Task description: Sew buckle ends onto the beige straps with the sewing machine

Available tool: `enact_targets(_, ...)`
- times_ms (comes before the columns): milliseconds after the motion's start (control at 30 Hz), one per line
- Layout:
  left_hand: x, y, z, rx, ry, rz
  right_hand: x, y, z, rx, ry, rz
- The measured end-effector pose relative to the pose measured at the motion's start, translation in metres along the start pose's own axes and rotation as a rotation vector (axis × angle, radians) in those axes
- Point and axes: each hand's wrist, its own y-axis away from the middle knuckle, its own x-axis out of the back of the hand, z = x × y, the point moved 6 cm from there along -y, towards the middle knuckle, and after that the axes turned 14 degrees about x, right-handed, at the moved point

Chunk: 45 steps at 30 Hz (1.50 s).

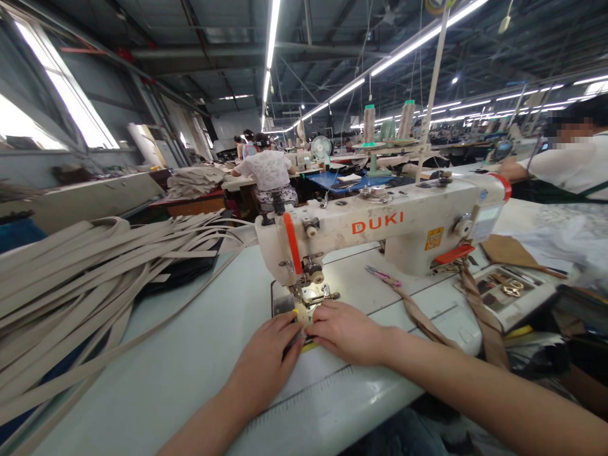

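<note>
The sewing machine (332,231) stands on the pale tabletop (190,361) before me. Close by its needle end (291,269), my left hand (268,348) and right hand (349,329) curl inward, fingertips nearly meeting; I cannot tell whether either grips anything. My forearms (456,373) slant outward.

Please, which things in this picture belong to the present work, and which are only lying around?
Seemingly in the work:
left hand and right hand, close together; what they hold is unclear
sewing machine

Seemingly lying around:
snips
tray
gold scissors, in it
strips, piled left, perhaps stock
</note>
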Motion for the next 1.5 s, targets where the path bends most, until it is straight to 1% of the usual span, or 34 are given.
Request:
enact_targets(167,-0.003,-0.004,-0.007,0.011,0.014,-0.036,-0.004,-0.01,0.011,0.026,0.047,-0.018)
enact_targets(367,-0.005,-0.011,-0.012,-0.007,-0.012,-0.046,-0.01,-0.012,0.022,-0.022,0.028,0.0)
enact_targets(600,-0.007,-0.017,-0.02,0.0,-0.009,-0.08,-0.012,-0.013,0.027,-0.078,0.014,0.036)
enact_targets(800,-0.007,-0.023,-0.024,0.001,0.056,-0.106,-0.015,-0.013,0.031,-0.105,0.026,0.076)
enact_targets(933,-0.008,-0.024,-0.027,0.03,0.082,-0.124,-0.016,-0.013,0.032,-0.123,0.015,0.087)
enact_targets(1200,-0.009,-0.029,-0.03,0.039,0.084,-0.169,-0.014,-0.014,0.033,-0.173,-0.028,0.045)
enact_targets(1367,-0.009,-0.031,-0.031,0.046,0.098,-0.144,-0.012,-0.014,0.034,-0.191,-0.063,0.066)
enact_targets(1500,-0.01,-0.033,-0.03,0.026,0.104,-0.133,-0.013,-0.012,0.036,-0.208,-0.065,0.084)
